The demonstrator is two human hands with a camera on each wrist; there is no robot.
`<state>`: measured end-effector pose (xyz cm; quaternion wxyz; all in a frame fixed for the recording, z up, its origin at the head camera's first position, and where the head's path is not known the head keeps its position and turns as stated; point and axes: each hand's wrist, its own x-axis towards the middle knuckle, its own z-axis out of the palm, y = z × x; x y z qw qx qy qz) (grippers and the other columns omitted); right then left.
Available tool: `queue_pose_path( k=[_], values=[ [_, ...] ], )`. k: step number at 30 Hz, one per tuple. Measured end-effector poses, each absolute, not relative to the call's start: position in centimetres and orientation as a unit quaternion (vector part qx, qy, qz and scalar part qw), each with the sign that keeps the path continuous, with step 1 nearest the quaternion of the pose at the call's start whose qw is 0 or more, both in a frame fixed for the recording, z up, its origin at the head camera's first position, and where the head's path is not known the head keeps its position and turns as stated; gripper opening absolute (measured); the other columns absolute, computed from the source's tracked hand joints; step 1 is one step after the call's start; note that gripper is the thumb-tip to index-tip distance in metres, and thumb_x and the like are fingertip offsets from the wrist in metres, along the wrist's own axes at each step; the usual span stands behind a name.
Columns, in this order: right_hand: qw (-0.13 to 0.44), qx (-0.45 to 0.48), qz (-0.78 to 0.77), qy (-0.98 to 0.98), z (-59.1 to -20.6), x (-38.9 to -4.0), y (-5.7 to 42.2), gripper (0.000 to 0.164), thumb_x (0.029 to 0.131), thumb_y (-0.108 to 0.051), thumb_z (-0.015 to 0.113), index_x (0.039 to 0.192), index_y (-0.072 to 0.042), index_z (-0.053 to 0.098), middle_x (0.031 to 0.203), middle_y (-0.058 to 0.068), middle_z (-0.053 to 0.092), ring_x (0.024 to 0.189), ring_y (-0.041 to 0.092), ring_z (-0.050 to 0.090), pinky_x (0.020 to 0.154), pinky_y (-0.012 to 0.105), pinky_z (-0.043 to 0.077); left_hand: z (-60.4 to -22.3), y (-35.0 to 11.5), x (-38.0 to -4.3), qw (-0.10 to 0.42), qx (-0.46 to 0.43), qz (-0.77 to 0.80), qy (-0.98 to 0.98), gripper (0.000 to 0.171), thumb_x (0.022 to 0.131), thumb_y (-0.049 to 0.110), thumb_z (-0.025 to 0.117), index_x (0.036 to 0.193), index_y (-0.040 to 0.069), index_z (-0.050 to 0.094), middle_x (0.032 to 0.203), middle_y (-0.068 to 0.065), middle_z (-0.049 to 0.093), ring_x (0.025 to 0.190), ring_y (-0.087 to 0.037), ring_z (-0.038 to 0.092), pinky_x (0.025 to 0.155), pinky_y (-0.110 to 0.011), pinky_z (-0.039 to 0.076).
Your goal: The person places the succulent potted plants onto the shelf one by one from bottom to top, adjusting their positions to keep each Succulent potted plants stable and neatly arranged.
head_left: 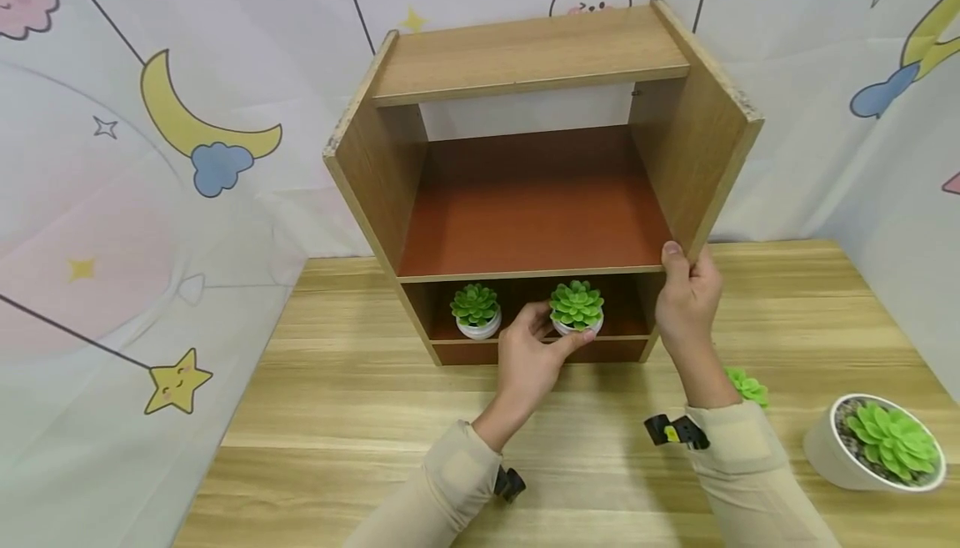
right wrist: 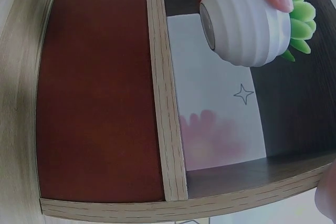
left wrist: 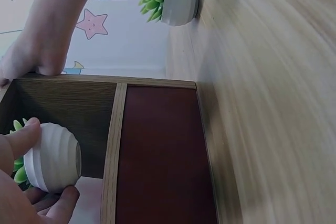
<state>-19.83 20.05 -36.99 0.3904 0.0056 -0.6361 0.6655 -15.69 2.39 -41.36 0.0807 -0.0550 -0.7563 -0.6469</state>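
Note:
A small potted succulent (head_left: 577, 304) with a white ribbed pot is held by my left hand (head_left: 525, 356), thumb on one side and fingers on the other. It is at the front of the lower compartment of a wooden shelf (head_left: 525, 206). In the right wrist view the pot (right wrist: 244, 22) appears tilted, its base clear of the ledge. My right hand (head_left: 690, 294) grips the shelf's right side panel, thumb on the inner face. A second potted succulent (head_left: 477, 310) stands in the lower compartment, left of my left hand.
To the right on the wooden table (head_left: 315, 414) stands a larger white pot (head_left: 832, 452) with a succulent. Another green succulent (head_left: 747, 384) shows partly behind my right wrist. A patterned cloth (head_left: 247, 223) hangs behind the shelf.

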Motion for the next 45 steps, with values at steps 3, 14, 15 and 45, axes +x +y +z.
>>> queue_pose_path(
  k=[3,14,15,45],
  values=[
    [0.389,0.007,0.664,-0.639,-37.0,-19.8,20.1,0.018,0.094,-0.002,0.048,0.079,-0.002,0.059,0.077,-0.002,0.053,0.080,0.012,0.048,0.074,0.024,0.037,-41.4,2.5,-15.8,0.080,-0.057,-0.646,-0.757,0.053,0.072,0.028,0.090,0.114,0.008,0.065,0.111,-0.005,0.068,0.100,-0.016,0.066,0.082,-0.031,0.053],
    [0.387,0.009,0.663,-0.641,-37.3,-19.8,20.3,0.019,0.096,-0.005,0.050,0.094,0.011,0.061,0.085,-0.001,0.060,0.085,0.012,0.051,0.078,0.025,0.040,-41.3,2.9,-16.4,0.095,-0.055,-0.631,-0.768,0.051,0.074,0.026,0.088,0.115,0.007,0.065,0.111,-0.006,0.069,0.102,-0.016,0.065,0.085,-0.030,0.051],
    [0.386,0.009,0.663,-0.641,-37.3,-19.8,20.3,0.020,0.096,-0.005,0.051,0.095,0.012,0.060,0.085,-0.002,0.059,0.084,0.012,0.051,0.077,0.025,0.039,-41.2,2.9,-16.4,0.095,-0.054,-0.631,-0.768,0.051,0.074,0.026,0.088,0.115,0.008,0.065,0.111,-0.005,0.069,0.102,-0.016,0.065,0.085,-0.030,0.051],
    [0.382,0.009,0.662,-0.644,-35.9,-19.0,19.7,0.017,0.095,-0.003,0.049,0.081,0.006,0.053,0.074,-0.006,0.048,0.079,0.012,0.045,0.072,0.025,0.036,-41.5,3.6,-17.6,0.077,-0.040,-0.616,-0.783,0.055,0.074,0.028,0.088,0.120,0.010,0.064,0.112,-0.003,0.068,0.101,-0.009,0.065,0.079,-0.025,0.052]
  ],
)
